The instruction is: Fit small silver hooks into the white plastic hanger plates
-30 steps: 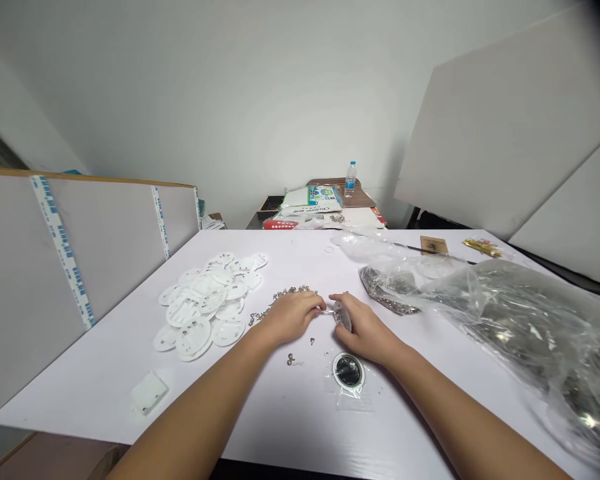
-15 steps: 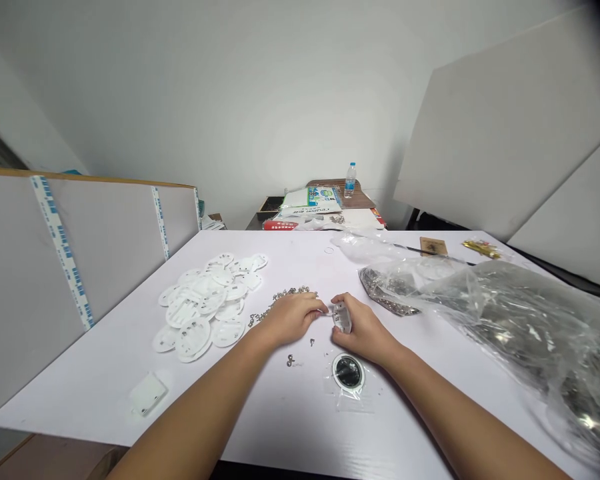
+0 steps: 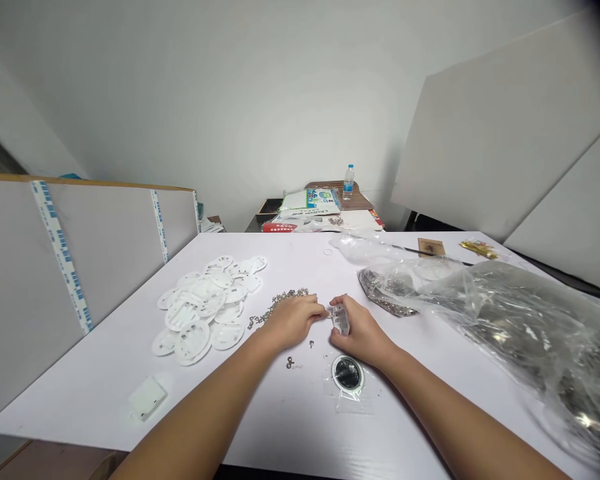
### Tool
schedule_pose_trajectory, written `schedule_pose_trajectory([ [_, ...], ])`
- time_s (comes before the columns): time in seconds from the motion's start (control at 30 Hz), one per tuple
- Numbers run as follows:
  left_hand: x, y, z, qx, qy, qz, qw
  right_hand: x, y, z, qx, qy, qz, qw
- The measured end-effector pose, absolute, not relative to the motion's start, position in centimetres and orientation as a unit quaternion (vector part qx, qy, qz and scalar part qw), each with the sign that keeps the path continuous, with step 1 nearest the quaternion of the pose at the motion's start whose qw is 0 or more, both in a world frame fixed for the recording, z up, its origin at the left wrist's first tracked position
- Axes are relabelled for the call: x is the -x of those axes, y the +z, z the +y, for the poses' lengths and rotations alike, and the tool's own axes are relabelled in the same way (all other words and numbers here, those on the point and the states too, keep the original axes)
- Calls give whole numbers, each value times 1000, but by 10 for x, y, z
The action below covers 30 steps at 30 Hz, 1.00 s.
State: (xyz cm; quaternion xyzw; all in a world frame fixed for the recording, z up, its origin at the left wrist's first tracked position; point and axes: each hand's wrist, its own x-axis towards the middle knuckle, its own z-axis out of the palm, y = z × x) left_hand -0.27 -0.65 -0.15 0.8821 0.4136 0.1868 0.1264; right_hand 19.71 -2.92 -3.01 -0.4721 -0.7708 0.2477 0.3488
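Over the white table (image 3: 105, 393), the right hand (image 3: 361, 332) curls around a small white piece (image 3: 340, 320), which the left hand (image 3: 293, 321) pinches from the side, just beyond a metal chain (image 3: 285, 299).

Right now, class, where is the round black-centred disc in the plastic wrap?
The disc lies on the white table in the head view, just below the right hand.

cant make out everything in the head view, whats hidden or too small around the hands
Head view:
small white part: mostly covered by the right hand, so its shape is unclear
whatever the left hand may hold: hidden by its fingers
contents of the clear plastic bag: blurred by crumpled film
lettering on the far printed packet: too small
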Motion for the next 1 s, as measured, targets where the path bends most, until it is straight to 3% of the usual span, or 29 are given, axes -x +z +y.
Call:
schedule_pose_trajectory([
  [1.0,-4,4,-15,-888,134,437,46,-196,-35,-29,477,241,-768,353],
])
